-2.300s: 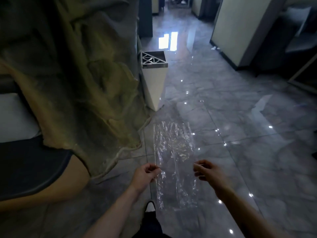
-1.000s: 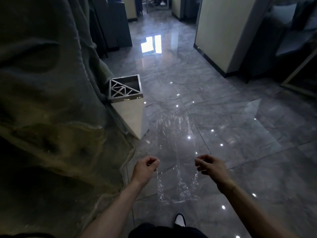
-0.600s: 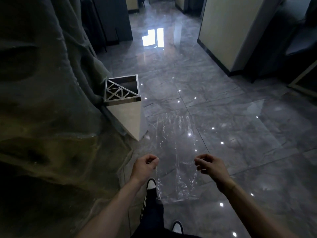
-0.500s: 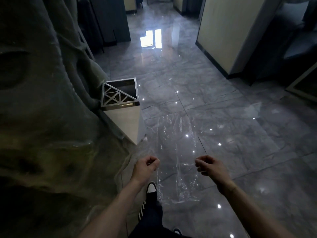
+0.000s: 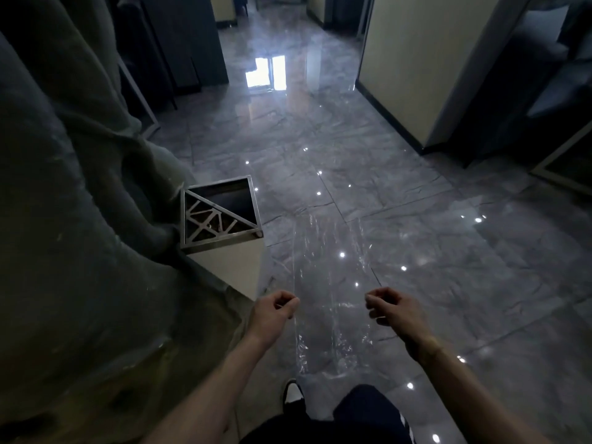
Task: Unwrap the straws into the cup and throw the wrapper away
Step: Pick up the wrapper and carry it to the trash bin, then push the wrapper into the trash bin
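Note:
A long clear plastic wrapper (image 5: 331, 283) is stretched flat in front of me, held by its two side edges. My left hand (image 5: 275, 310) pinches its left edge and my right hand (image 5: 392, 307) pinches its right edge. Both hands are at waist height over the floor. The wrapper looks empty. A square waste bin (image 5: 221, 251) with a metal lattice top and a dark opening stands just ahead on my left, past my left hand. No cup or straws are in view.
A rough rock-like wall (image 5: 73, 251) fills the left side, right against the bin. Glossy grey tile floor (image 5: 416, 235) runs ahead and to the right. A cream pillar (image 5: 413, 59) and dark furniture stand at the far right. My shoes show at the bottom.
I have walked forward: the bin has come closer and now sits just beyond my left hand. Both hands have kept their hold on the stretched wrapper.

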Tool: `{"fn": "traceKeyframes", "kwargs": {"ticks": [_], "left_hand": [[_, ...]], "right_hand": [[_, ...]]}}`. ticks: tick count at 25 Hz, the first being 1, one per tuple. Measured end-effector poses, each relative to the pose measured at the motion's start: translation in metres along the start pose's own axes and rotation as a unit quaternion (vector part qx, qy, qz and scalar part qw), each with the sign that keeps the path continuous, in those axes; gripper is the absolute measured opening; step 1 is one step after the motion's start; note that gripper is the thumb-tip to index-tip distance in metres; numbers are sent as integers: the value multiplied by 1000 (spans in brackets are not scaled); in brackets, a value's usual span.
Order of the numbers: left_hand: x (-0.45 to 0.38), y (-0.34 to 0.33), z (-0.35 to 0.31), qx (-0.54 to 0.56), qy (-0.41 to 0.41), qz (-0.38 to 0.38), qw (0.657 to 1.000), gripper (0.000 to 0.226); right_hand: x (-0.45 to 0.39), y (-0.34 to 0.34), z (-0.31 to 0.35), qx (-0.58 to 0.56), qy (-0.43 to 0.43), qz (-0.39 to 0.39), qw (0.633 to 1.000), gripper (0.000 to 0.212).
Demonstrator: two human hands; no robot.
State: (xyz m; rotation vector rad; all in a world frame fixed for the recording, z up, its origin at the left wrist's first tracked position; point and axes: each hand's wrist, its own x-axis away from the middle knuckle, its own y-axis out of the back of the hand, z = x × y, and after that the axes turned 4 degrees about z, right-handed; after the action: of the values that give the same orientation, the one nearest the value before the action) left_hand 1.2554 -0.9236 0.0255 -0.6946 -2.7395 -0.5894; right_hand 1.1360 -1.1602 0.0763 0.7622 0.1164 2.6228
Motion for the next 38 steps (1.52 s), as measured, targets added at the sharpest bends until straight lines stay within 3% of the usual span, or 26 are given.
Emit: {"fn": "traceKeyframes", "kwargs": {"ticks": [5,25,38], "left_hand": [[-51,11,-19,-3,18,7,1000,12],[-265,-57,-173,18,59,-47,997,11],[-382,-7,-163,108,96,-165,976,11]], "right_hand": [[-47,-1,25,-15,1,-6,1000,8],[-305,128,160,13,21,82,996,10],[-452,69,254,97,31,175,979,11]]}}
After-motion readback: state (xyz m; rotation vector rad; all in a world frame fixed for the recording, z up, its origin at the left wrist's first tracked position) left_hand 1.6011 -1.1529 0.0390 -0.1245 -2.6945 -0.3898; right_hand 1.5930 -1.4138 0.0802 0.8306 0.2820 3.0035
